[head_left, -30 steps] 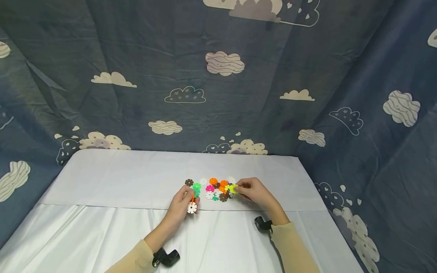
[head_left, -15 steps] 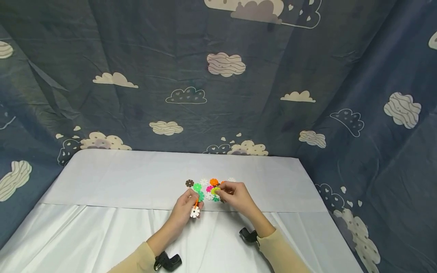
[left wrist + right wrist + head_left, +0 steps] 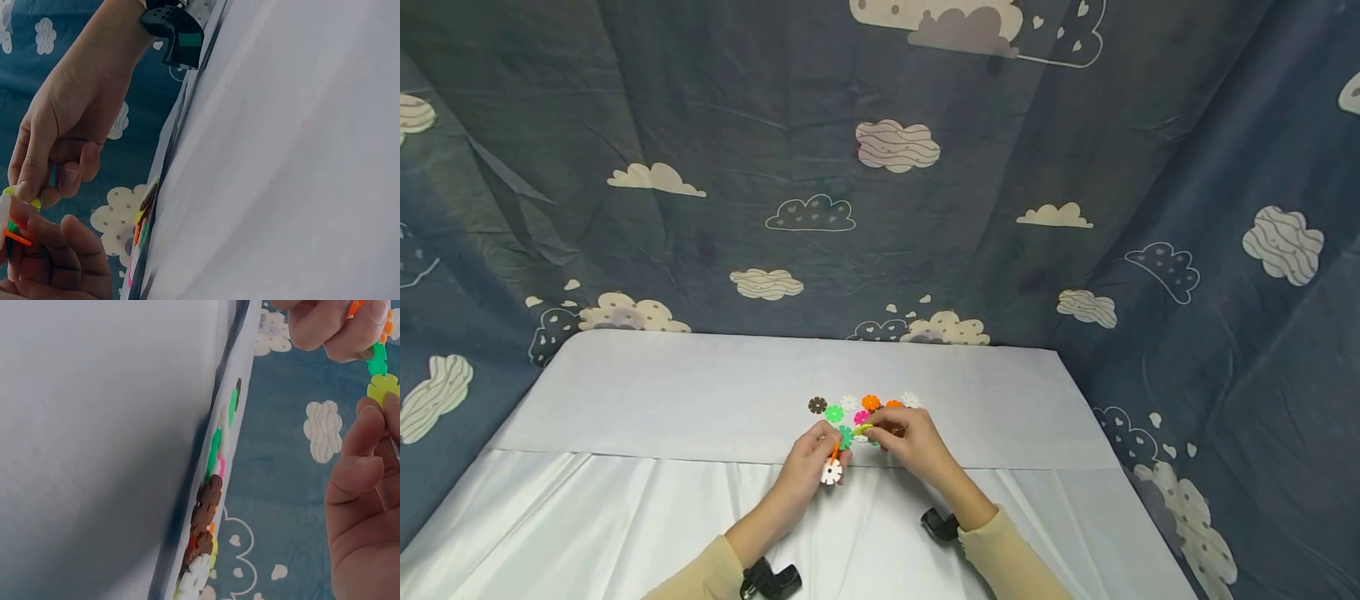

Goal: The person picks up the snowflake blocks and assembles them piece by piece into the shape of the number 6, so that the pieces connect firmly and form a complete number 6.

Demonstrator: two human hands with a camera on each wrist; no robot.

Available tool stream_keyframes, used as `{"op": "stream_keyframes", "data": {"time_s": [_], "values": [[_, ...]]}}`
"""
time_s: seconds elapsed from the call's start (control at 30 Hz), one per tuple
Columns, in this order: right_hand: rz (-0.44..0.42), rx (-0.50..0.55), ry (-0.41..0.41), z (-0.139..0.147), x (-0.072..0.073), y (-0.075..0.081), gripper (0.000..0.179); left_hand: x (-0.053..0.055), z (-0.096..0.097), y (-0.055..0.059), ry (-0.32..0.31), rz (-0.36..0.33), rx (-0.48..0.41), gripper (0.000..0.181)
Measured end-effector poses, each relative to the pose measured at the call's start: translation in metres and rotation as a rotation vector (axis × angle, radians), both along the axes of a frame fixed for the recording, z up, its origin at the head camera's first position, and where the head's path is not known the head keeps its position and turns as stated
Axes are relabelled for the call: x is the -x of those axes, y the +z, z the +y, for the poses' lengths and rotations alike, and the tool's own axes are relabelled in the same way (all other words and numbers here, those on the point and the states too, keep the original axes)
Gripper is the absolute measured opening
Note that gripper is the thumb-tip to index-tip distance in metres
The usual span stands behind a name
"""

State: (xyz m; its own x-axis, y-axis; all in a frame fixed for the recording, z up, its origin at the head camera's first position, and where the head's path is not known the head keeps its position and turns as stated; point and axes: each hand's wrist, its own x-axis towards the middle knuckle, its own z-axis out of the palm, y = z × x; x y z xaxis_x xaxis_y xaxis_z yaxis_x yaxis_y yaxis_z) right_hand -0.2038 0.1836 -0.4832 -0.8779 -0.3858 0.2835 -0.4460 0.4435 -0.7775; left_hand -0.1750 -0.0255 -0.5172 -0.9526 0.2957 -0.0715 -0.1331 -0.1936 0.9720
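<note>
My left hand grips a small chain of notched plastic discs: a white snowflake disc at the near end, an orange disc seen edge-on, and a green disc at the far end. My right hand pinches a yellow snowflake disc between thumb and fingers. In the right wrist view the yellow disc's edge meets the green disc. The left wrist view shows both hands close together, with the yellow disc at the fingertips. Part of the chain is hidden by the left fingers.
Loose snowflake discs lie on the white table beyond my hands: a brown disc, a light green disc, an orange disc, a pink disc and a white disc. A patterned dark curtain rises behind the table.
My right hand has carried the yellow disc leftward from the pile's right side to the green disc. My left hand has shifted slightly right and nearer, still gripping the chain.
</note>
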Motion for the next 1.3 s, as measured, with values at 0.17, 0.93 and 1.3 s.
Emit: {"op": "stream_keyframes", "data": {"time_s": [0.17,0.93,1.3], "values": [[-0.029,0.026,-0.019,-0.0008,-0.0014,-0.0016,0.005,-0.0012,0.0010,-0.0008,0.012,-0.017,-0.011,0.024],[0.073,0.030,0.003,-0.0052,-0.0048,-0.0081,0.005,-0.0060,0.0052,-0.0017,-0.018,-0.035,0.002,0.027],[0.174,-0.050,0.150,-0.0018,-0.0021,-0.0060,0.002,-0.0057,0.0041,-0.0034,-0.052,-0.004,0.084,0.027]]}}
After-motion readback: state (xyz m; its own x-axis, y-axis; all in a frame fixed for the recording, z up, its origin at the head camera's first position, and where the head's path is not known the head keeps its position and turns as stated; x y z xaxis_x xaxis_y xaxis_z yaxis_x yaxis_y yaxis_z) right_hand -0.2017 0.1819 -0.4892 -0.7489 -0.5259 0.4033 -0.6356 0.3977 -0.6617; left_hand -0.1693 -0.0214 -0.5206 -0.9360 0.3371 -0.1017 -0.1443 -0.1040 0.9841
